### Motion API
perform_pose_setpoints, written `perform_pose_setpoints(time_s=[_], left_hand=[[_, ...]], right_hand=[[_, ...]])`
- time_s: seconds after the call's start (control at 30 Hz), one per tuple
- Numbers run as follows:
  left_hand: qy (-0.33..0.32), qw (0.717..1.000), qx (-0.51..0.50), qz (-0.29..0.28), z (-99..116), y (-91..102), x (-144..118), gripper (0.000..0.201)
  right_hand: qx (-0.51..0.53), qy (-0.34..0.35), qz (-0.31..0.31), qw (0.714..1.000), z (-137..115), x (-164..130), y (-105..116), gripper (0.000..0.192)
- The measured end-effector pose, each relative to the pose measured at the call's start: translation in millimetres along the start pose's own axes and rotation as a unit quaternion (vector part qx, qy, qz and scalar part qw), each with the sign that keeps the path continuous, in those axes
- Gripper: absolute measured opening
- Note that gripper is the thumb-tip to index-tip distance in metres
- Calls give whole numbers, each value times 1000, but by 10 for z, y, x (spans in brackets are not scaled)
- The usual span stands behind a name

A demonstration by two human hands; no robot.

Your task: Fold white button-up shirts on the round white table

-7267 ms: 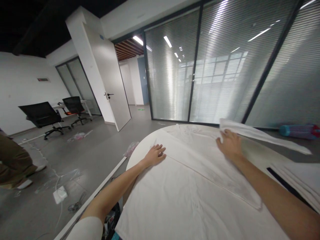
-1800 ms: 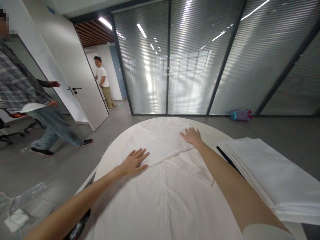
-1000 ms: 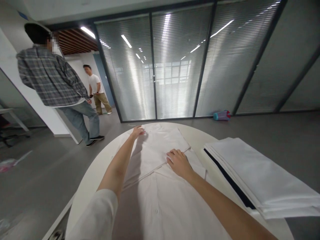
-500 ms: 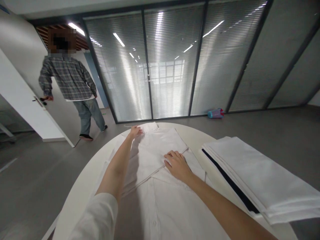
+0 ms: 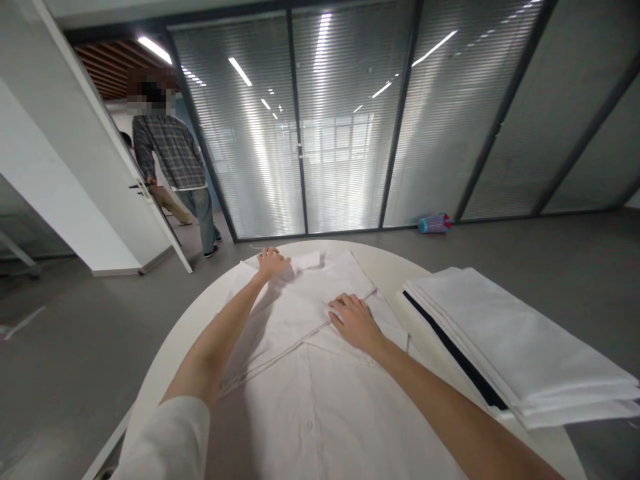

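Observation:
A white button-up shirt (image 5: 273, 407) lies spread over a round white table, its buttoned front facing up. Part of it, perhaps a folded sleeve, lies slantwise across the upper half. My left hand (image 5: 273, 264) rests near the collar at the far end, fingers apart and bent slightly over the cloth. Nearer and to the right, my right hand (image 5: 356, 321) lies with spread fingers on the slanting edge of the folded cloth. Neither hand shows a grip on the fabric.
On the table's (image 5: 400, 260) right side sits a stack of folded white cloth (image 5: 520, 333) with a dark layer at its edge. A blue and pink object (image 5: 434, 223) lies by the glass partition. One person (image 5: 175, 153) in a checked shirt walks through the doorway, gripping the door (image 5: 113, 173).
My left hand has moved slightly at the collar, its fingers now more spread; the right hand stays put. The person at the door has stepped further out, and the door has swung partly towards closing.

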State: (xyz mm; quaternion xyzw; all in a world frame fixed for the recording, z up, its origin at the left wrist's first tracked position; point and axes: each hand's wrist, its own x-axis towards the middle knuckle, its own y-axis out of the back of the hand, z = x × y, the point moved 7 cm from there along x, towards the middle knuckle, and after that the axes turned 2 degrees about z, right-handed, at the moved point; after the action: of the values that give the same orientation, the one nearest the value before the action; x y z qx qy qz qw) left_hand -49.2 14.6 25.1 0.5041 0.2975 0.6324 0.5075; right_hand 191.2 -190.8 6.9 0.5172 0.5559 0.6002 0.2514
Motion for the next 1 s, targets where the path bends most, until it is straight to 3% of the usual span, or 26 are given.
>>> perform_pose_setpoints(time_s=[0.13,0.27,0.4,0.57,0.7,0.83,0.93,1.0], left_hand=[[-30,999,12,18,408,-77,-36,37],[-69,996,0,-53,802,-432,-49,49],[-57,991,6,-118,943,-733,-19,56],[-42,987,27,-155,880,-738,71,62],[5,995,55,-83,577,-562,58,69],[39,990,81,-109,290,-601,12,81],[57,986,73,-137,282,-642,57,82],[65,988,71,-119,375,-622,101,79]], right_hand=[[1,4,0,1000,-2,-4,5,28],[3,7,5,1000,8,-3,7,28],[2,6,7,1000,22,8,0,27],[4,1,5,1000,37,9,-4,27],[4,-1,2,1000,48,11,-14,28],[8,-1,6,1000,48,18,-15,28],[8,-5,5,1000,43,19,-7,28],[5,-8,1,1000,41,17,-4,28]])
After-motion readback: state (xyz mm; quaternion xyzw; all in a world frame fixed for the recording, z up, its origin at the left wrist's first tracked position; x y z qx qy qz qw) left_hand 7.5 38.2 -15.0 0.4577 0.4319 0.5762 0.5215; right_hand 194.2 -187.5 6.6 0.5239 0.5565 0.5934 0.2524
